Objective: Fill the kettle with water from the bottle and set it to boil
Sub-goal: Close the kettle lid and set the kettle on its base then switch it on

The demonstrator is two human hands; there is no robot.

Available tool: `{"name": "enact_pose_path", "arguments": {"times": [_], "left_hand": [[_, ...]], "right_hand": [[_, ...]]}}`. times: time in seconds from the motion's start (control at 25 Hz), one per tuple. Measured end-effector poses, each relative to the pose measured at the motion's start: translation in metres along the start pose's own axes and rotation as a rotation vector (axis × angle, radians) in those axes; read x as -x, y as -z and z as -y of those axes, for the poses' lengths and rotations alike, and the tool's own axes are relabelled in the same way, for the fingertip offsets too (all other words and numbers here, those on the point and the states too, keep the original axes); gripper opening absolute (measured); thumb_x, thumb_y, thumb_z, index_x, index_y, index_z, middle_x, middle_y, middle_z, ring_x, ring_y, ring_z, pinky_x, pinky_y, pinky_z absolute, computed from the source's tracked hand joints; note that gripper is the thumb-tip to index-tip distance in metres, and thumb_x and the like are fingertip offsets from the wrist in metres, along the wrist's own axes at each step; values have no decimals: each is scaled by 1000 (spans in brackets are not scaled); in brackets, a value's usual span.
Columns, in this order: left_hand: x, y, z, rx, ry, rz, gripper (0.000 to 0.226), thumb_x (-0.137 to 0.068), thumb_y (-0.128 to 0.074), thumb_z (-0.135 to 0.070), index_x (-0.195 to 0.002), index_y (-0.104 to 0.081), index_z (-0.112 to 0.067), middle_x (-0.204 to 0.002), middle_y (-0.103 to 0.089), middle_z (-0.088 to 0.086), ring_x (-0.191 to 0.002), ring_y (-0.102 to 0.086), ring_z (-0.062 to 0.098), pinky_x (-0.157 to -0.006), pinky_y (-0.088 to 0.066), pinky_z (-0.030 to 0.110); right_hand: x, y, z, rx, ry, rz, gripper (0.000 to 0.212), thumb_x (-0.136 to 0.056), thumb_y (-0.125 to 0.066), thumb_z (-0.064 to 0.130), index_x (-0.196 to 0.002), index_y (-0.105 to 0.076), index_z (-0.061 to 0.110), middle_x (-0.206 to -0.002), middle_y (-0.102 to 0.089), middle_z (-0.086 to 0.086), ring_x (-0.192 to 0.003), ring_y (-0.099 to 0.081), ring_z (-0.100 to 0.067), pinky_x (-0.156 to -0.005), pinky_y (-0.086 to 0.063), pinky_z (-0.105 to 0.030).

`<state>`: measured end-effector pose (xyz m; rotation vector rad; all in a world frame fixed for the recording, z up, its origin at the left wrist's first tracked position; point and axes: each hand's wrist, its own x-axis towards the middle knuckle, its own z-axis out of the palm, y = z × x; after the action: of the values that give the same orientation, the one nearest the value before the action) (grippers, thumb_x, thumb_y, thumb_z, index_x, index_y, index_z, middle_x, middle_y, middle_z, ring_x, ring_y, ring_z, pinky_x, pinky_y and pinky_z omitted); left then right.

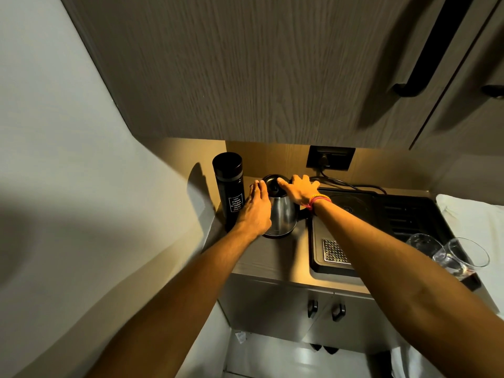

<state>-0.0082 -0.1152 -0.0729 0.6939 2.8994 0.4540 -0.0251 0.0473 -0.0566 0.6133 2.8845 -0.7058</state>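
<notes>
A steel kettle (pixel 283 214) with a black lid (pixel 273 184) stands on the counter. Its lid looks closed. My left hand (pixel 256 208) lies flat against the kettle's left side, fingers together. My right hand (pixel 300 188) rests on the lid's right edge, thumb touching the lid and fingers spread over the handle side. A tall black bottle (pixel 229 189) with white lettering stands upright just left of the kettle, capped, touched by neither hand.
A black drip tray (pixel 387 214) with a metal grate (pixel 334 251) sits right of the kettle. Two clear glasses (pixel 461 256) lie at its right end. A wall socket (pixel 330 158) with a plugged cord is behind. Wooden cabinets (pixel 272 77) hang overhead.
</notes>
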Motion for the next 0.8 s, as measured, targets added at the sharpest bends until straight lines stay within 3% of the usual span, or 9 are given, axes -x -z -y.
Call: {"name": "enact_pose_path", "arguments": {"times": [0.16,0.32,0.48,0.64,0.72,0.8], "left_hand": [[10,-29,2,285,42,-154,102,-90,-66,-10,-157,10,-5,-166,18,11,-154,2,28,-123,-20,38],[-4,-38,-3,555,269,-239,121,-80,-80,-38,-158,7,-7,-166,-9,20,-152,-13,35,-123,-20,46],[-15,-40,-10,786,378,-247,138,-65,-92,-39,-158,4,-7,-165,-17,17,-152,-18,31,-122,-21,44],[-26,-37,-9,882,450,-218,149,-53,-98,-39,-158,2,-5,-165,-17,14,-152,-17,28,-123,-21,41],[-31,-40,-9,884,458,-208,155,-47,-100,-39,-157,4,-4,-165,-15,15,-152,-15,28,-123,-20,41],[-34,-43,-11,863,472,-218,158,-44,-100,-41,-157,3,-3,-165,-16,15,-152,-16,28,-123,-21,40]], "right_hand": [[11,-2,-28,-222,102,-77,60,-86,-40,62,-117,-51,12,-124,-50,-19,-117,-46,-40,-98,-38,-48],[25,-22,-60,-421,123,-221,67,-80,-51,59,-130,-44,15,-131,-49,-14,-123,-48,-29,-105,-41,-42],[34,-43,-62,-596,71,-439,60,-81,-56,53,-130,-45,19,-130,-50,-9,-121,-47,-23,-107,-40,-39],[22,-46,-64,-744,123,-270,68,-80,-60,51,-139,-36,26,-139,-47,-6,-125,-46,-18,-107,-37,-32],[15,-43,-69,-721,169,-195,58,-87,-56,39,-139,-35,25,-136,-47,-10,-119,-48,-17,-101,-39,-25],[10,-41,-73,-680,191,-214,46,-89,-52,34,-132,-39,22,-129,-51,-13,-114,-52,-21,-100,-44,-31]]}}
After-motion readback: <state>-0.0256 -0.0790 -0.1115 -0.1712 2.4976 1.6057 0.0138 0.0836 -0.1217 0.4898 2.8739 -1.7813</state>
